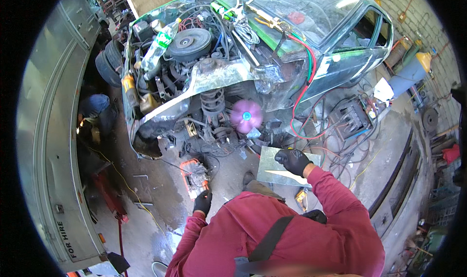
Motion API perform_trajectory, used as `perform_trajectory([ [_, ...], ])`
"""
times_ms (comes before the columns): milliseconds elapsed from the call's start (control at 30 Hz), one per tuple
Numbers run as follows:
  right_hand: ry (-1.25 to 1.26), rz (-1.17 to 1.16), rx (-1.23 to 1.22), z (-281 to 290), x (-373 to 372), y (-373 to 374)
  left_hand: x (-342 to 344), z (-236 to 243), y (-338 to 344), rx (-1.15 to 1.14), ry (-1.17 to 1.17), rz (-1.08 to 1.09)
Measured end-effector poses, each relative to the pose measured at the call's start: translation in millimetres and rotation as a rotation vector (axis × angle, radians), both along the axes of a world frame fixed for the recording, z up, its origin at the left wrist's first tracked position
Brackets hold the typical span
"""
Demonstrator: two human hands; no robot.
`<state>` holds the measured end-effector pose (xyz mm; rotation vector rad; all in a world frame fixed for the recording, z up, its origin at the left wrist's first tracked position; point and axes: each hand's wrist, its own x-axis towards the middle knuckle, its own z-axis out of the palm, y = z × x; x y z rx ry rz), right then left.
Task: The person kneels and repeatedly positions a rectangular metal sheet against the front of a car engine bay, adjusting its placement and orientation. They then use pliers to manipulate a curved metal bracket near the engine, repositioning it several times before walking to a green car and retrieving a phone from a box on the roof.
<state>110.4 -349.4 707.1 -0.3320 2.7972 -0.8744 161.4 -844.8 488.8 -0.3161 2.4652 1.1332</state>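
My right hand [293, 161], in a black glove, grips the upper part of a flat, pale grey metal sheet [272, 176]. A bright pointed shape shows across the sheet's lower half; whether it is a cutout or a reflection is unclear. My left hand [203, 202], also black-gloved, hangs lower with its fingers curled. It is at the near end of an orange-framed object [187, 170] with a grey, rough mass inside. What those fingers hold is hidden. Close to the sheet's lower edge, a yellow and black tool [302, 199] lies on the floor.
A stripped green car [204, 77] stands ahead, engine bay exposed, with a purple round object [246, 116] by its wheel well. Red and green hoses [311, 65] hang down its side. A grey truck body [53, 131] and a crouching person [97, 107] are left; a gas cylinder [411, 75] is right.
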Motion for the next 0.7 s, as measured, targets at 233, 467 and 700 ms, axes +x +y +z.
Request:
perform_trajectory([
  [233, 0.096, 0.092, -0.026, 17, -88, -5, -47, 58, 20, 0.074, 0.093, 0.012],
  [467, 0.013, 0.008, -0.041, 22, -116, 3, -164, 162, 85, 0.240, 0.444, -0.130],
  [700, -0.104, -0.193, -0.005, 13, -113, 21, -302, 271, 153, 0.159, 1.015, -0.440],
])
